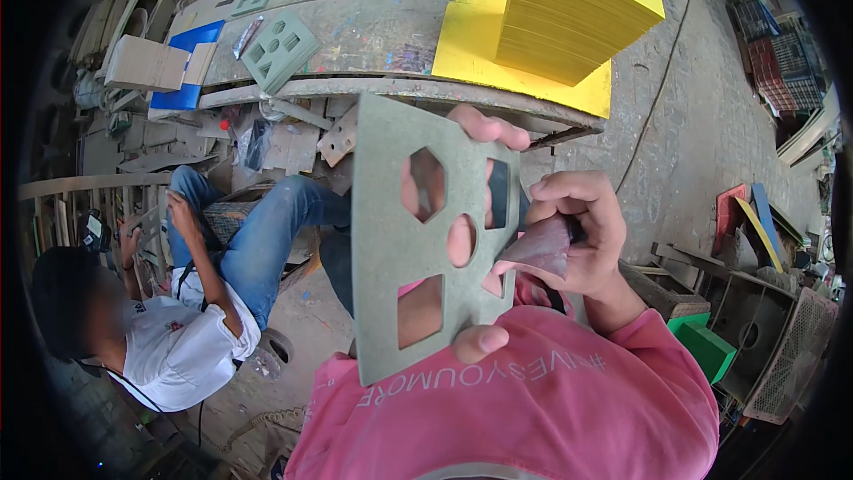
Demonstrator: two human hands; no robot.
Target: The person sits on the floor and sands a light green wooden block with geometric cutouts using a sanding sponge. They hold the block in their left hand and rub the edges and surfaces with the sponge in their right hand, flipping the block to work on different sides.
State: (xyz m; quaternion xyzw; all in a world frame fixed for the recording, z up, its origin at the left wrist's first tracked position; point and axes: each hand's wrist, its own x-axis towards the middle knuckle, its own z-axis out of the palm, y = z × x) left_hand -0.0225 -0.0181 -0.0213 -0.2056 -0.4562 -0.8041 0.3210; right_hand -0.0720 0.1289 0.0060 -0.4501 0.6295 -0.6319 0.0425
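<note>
A grey-green board (380, 249) with several cut-out shapes stands tilted on edge in front of my chest. My left hand (489, 127) grips it from behind, fingers over the far edge and thumb on the near edge; skin shows through the openings. In my right hand (591, 227) is a folded piece of brownish sandpaper (540, 251), pinched between thumb and fingers. Its tip meets the board at the small triangular opening on the right side. The board hides much of my left palm.
On the worn bench (373, 31) lie a similar green board (279, 52), a yellow stack (569, 27), a blue panel (191, 71) and a wooden block (147, 62). A seated person (178, 338) works at left. Crates (786, 347) and a green block (706, 347) stand at right.
</note>
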